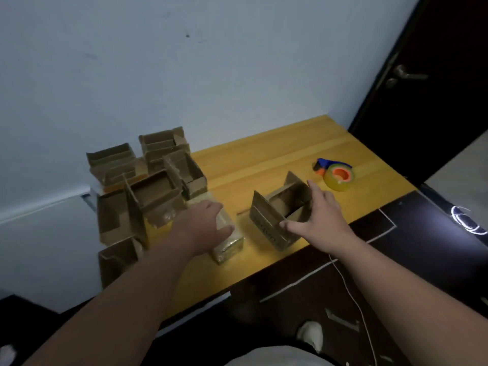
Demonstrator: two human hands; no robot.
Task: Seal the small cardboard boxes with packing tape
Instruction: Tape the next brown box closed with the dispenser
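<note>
Left hand (208, 223) on taped box (227, 239); right hand (317, 220) at open box (277, 220).

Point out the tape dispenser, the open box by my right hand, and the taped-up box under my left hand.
tape dispenser (339, 178): head view, on the yellowish tape roll.
open box (266, 220): head view, on its near left flap.
taped box (229, 247): head view, on its shiny near end.

The left hand (203, 223) is covering much of the taped box (228, 245) beneath it, hiding its top. Printing on the open box (274, 220) is blurring beyond reading. The heap of open boxes (148, 186) is smearing at its left side, edges running together.
</note>
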